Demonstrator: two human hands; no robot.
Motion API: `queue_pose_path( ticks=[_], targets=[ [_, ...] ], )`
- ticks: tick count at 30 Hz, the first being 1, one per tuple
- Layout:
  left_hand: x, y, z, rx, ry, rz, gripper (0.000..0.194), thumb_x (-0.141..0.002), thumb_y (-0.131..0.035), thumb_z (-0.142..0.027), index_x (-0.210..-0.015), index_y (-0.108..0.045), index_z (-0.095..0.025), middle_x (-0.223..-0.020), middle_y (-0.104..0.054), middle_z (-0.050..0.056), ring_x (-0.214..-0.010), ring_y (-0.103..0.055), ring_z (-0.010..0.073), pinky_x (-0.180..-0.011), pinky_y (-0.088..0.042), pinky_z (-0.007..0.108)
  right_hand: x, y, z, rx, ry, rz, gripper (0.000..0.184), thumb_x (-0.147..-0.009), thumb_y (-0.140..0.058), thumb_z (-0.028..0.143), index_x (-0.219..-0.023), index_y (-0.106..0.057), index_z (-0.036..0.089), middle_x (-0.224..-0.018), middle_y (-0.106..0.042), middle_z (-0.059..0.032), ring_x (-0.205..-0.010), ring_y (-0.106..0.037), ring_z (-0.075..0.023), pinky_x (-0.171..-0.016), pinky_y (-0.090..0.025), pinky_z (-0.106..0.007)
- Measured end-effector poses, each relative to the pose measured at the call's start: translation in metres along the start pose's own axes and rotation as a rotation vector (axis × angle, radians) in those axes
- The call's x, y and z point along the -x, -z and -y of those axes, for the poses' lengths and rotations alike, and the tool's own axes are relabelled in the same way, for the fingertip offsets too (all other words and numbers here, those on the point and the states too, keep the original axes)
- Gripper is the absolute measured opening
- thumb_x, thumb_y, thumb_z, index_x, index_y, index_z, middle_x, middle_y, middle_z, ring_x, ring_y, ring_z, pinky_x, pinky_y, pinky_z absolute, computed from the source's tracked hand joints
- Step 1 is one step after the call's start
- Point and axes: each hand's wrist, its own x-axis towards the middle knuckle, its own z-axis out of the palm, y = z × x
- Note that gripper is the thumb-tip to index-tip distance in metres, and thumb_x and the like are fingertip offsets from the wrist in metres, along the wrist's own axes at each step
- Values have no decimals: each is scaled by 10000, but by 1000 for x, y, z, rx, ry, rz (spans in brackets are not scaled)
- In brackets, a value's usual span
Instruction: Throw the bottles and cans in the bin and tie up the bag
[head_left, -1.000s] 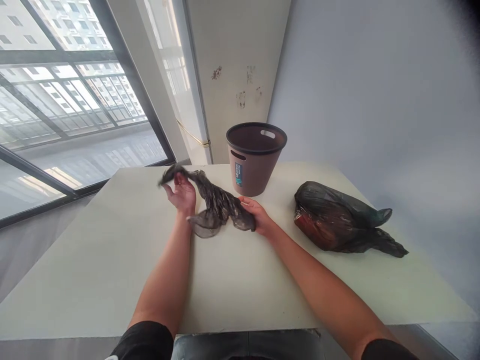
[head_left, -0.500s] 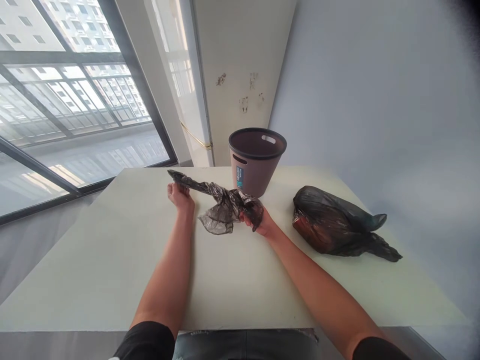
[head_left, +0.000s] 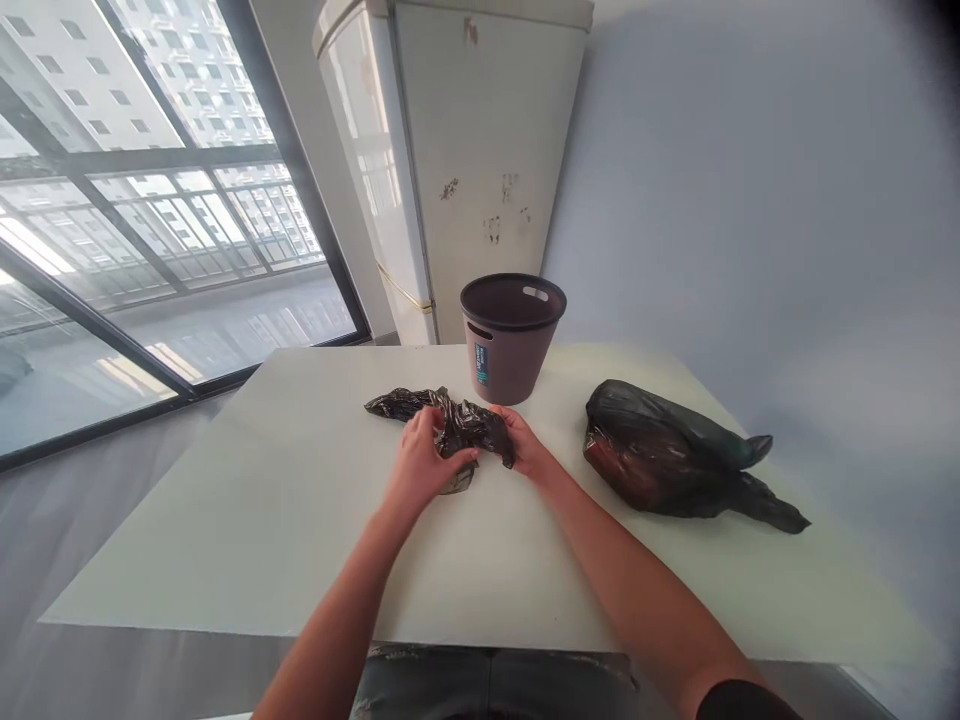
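Note:
A crumpled, empty black plastic bag lies on the white table just in front of a small brown waste bin. My left hand grips the bag's middle, its fingers curled into the plastic. My right hand holds the bag's right end, fingers closed on it. One twisted end of the bag trails left on the table. The bin stands upright and looks empty.
A full, tied black bag with something reddish inside lies on the table to the right. A white fridge stands behind the bin. A large window fills the left; a pale wall is on the right.
My left hand let go of the bag's far left end and moved right to its middle. The stretched-out bag is now bunched between both hands. The camera tilted up a little.

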Motion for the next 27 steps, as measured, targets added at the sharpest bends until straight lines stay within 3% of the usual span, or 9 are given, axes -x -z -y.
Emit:
queue_pose_path(
  ticks=[3, 5, 8, 12, 19, 23, 25, 26, 27],
  targets=[
    [20, -12, 13, 9, 28, 70, 61, -841, -637, -213, -899, -619, -219, -943, -691, 39, -835, -650, 210, -810, -507, 347, 2, -1, 2, -17, 4, 13, 435, -771, -885, 410, -695, -516, 193, -668, -539, 44, -564, -436, -90, -539, -375, -215],
    [23, -3, 24, 107, 75, 20, 104, -888, -546, -204, -935, -639, -218, -924, -700, 30, -799, -655, 192, -790, -511, 326, 3, -1, 4, -61, 16, 5, 447, -763, -887, 394, -690, -492, 199, -662, -533, 48, -583, -449, -100, -564, -386, -221],
    [24, 25, 27, 255, 217, -152, 144, -909, -559, -301, -943, -665, -210, -775, -646, 3, -689, -587, 171, -659, -467, 275, 5, -1, 6, -105, 34, -49, 503, -782, -878, 412, -702, -421, 219, -617, -463, 72, -554, -401, -100, -542, -353, -218],
    [27, 77, 4, 712, 385, -217, 224, -837, -704, -408, -872, -665, -190, -708, -615, 1, -626, -562, 155, -563, -447, 237, 14, -12, 9, -86, 4, -62, 544, -815, -868, 477, -749, -387, 231, -626, -443, 83, -536, -375, -94, -513, -315, -212],
    [40, 149, -21, 947, 314, -578, 211, -812, -792, -345, -924, -700, -192, -798, -646, 15, -662, -608, 144, -587, -540, 230, 14, -41, 39, -178, 60, -284, 482, -749, -881, 346, -1049, -508, 284, -863, -637, 62, -752, -609, -133, -672, -506, -235],
    [55, 160, -36, 909, 246, -801, 150, -872, -755, -346, -933, -701, -219, -832, -651, 7, -715, -628, 154, -612, -562, 240, 44, -77, 73, 137, 144, -559, 375, -764, -755, 180, -1074, -575, 287, -929, -641, 5, -848, -619, -178, -731, -529, -294],
    [68, 154, -56, 854, 175, -801, 134, -926, -713, -365, -956, -715, -234, -854, -665, 12, -735, -638, 166, -618, -565, 253, 72, -104, 87, 433, 489, -739, 336, -829, -703, 153, -1123, -642, 303, -1062, -642, -23, -948, -601, -189, -797, -523, -304],
    [75, 147, -68, 807, 128, -755, 133, -951, -688, -365, -963, -723, -237, -847, -668, 15, -727, -637, 167, -606, -557, 255, 85, -120, 93, 534, 618, -692, 299, -882, -674, 171, -1148, -673, 307, -1141, -644, -40, -1035, -599, -210, -887, -526, -340],
    [83, 137, -82, 743, 69, -664, 136, -975, -660, -352, -976, -732, -237, -827, -669, 18, -694, -629, 162, -584, -541, 253, 96, -135, 98, 589, 570, -492, 197, -925, -649, 196, -1085, -716, 289, -1145, -657, -56, -1073, -606, -234, -921, -526, -369]
  ],
)
